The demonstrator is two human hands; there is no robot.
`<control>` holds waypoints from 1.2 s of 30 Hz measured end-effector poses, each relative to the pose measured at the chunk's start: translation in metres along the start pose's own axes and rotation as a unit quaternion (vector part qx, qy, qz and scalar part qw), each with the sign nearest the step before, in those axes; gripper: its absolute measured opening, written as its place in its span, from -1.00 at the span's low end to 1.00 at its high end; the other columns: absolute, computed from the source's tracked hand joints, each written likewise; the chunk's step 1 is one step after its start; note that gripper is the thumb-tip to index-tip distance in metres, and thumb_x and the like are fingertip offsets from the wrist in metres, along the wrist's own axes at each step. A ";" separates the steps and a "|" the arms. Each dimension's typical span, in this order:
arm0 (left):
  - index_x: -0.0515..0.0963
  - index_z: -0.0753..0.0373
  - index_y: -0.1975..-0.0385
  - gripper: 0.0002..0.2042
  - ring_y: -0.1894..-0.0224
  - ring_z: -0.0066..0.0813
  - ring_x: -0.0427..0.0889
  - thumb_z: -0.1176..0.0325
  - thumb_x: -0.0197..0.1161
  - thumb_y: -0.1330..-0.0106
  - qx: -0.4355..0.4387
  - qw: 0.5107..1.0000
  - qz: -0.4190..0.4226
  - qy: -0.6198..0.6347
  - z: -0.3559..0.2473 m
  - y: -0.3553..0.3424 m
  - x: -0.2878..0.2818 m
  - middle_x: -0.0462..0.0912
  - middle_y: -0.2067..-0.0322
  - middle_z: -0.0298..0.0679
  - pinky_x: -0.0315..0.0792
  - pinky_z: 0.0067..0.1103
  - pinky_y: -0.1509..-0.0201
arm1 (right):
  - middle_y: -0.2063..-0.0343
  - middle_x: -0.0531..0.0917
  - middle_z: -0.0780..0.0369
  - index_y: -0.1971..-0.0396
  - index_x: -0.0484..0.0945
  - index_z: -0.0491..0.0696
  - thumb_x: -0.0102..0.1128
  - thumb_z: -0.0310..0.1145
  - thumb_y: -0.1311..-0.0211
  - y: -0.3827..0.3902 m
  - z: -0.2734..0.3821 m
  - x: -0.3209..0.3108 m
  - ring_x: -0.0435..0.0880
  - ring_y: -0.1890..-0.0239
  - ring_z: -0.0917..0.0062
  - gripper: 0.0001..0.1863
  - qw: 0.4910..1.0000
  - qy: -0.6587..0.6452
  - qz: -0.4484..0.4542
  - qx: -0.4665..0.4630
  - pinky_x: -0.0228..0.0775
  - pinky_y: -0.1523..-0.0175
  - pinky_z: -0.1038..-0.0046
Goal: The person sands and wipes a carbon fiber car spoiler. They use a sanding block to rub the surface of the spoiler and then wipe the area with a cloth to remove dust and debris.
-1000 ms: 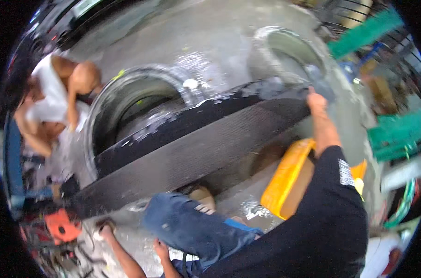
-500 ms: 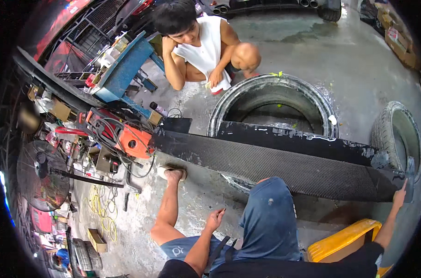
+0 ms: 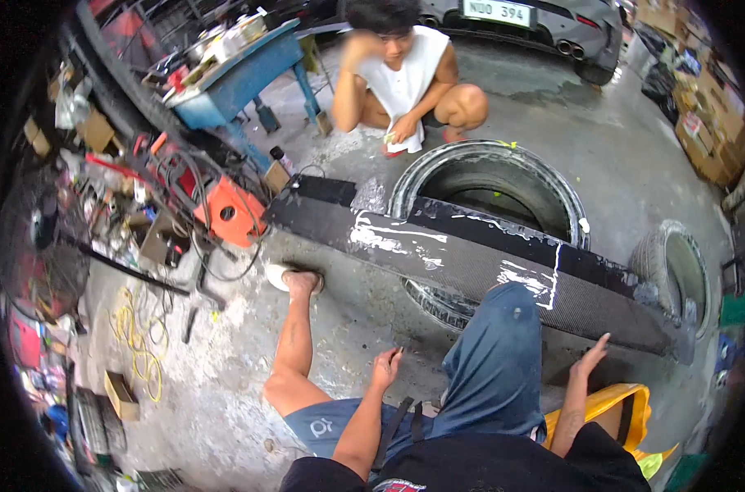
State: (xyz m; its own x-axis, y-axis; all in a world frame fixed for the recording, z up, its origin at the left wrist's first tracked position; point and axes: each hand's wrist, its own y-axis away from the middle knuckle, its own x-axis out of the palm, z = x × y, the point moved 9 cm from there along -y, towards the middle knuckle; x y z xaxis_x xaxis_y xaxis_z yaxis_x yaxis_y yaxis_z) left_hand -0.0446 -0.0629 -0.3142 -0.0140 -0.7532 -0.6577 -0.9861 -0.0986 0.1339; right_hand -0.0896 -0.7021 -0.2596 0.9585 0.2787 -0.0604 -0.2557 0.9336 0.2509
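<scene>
A long dark panel with a carbon-fibre weave lies across an upright-opening tyre, with white streaks of reflected light on its glossy face. My right hand is at the panel's near edge, towards its right end, fingers stretched out and holding nothing; whether the fingertips touch the edge I cannot tell. My left hand is held over the floor beside my raised knee, apart from the panel. Its fingers are closed in a pinch, and a small dark thing seems to show at the fingertips, too small to name.
Opposite me a person squats behind the tyre. A second tyre stands at the right, a yellow container beside me. An orange machine with cables sits left of the panel, near a blue table. Yellow cord lies on the floor.
My right hand has drawn back from the panel's right end, leftward and nearer to me. The view has shifted, and bright reflections now show on the panel. The squatting person's raised hand has moved.
</scene>
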 end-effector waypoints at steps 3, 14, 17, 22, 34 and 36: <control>0.59 0.28 -0.04 -0.61 -0.01 0.07 0.58 0.11 0.10 -0.43 -0.024 0.999 -0.019 -0.016 0.001 -0.002 -0.006 0.66 0.09 0.07 0.39 -0.21 -0.17 | -0.47 0.03 -0.02 -0.44 -0.08 -0.32 0.07 0.46 -0.14 0.027 -0.002 0.036 0.10 -0.47 0.18 0.24 0.997 -0.012 0.070 0.027 -0.11 -0.50 0.20; 0.58 0.28 -0.06 -0.58 -0.11 0.12 0.51 0.07 0.11 -0.43 -0.041 0.996 -0.051 0.065 0.009 -0.014 -0.006 0.61 0.00 0.10 0.34 -0.21 -0.26 | -0.39 0.15 -0.17 -0.38 -0.07 -0.43 0.07 0.48 -0.13 0.039 0.012 0.065 0.29 -0.36 0.04 0.28 0.992 0.084 0.096 -0.007 0.18 -0.40 0.15; 0.59 0.27 -0.05 -0.59 -0.10 0.12 0.51 0.09 0.12 -0.42 -0.040 0.994 -0.051 0.084 0.006 -0.019 -0.003 0.61 0.00 0.09 0.34 -0.21 -0.25 | -0.31 0.28 -0.19 -0.30 0.10 -0.50 0.05 0.48 -0.15 0.029 0.002 0.056 0.37 -0.30 0.04 0.23 0.989 0.133 0.053 0.033 0.22 -0.36 0.18; 0.59 0.28 -0.05 -0.60 -0.10 0.11 0.51 0.10 0.12 -0.42 -0.048 0.994 -0.039 0.095 0.016 -0.020 0.001 0.61 0.00 0.09 0.34 -0.21 -0.26 | -0.17 0.45 -0.19 -0.13 0.34 -0.55 0.02 0.46 -0.18 0.050 0.016 0.061 0.50 -0.15 0.05 0.15 0.987 0.150 0.055 0.016 0.29 -0.27 0.19; 0.55 0.33 -0.08 -0.66 -0.02 -0.06 0.57 0.25 0.14 -0.44 0.115 0.959 -0.204 0.158 -0.122 -0.029 -0.109 0.63 0.04 0.00 0.39 -0.36 -0.16 | -0.46 0.07 0.02 -0.50 -0.10 -0.08 0.04 0.43 -0.21 0.062 -0.043 0.026 0.18 -0.42 0.07 0.12 0.971 0.033 0.220 0.093 0.17 -0.38 0.01; 0.55 0.32 -0.08 -0.67 0.00 -0.07 0.57 0.26 0.14 -0.44 0.088 0.963 -0.168 0.192 -0.129 -0.051 -0.109 0.63 0.06 -0.02 0.40 -0.37 -0.15 | -0.47 0.01 -0.01 -0.49 -0.09 -0.10 0.00 0.40 -0.26 0.062 -0.060 0.027 0.09 -0.47 0.09 0.08 0.951 0.035 0.307 0.000 0.10 -0.43 0.04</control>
State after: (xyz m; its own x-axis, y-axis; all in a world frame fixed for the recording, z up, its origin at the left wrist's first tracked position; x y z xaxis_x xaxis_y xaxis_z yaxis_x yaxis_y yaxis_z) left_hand 0.0286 -0.0601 -0.1540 0.3389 -0.8868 -0.3141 -0.9378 -0.2915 -0.1889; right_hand -0.0874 -0.6230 -0.3033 0.6177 0.7857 0.0334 -0.7644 0.5899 0.2603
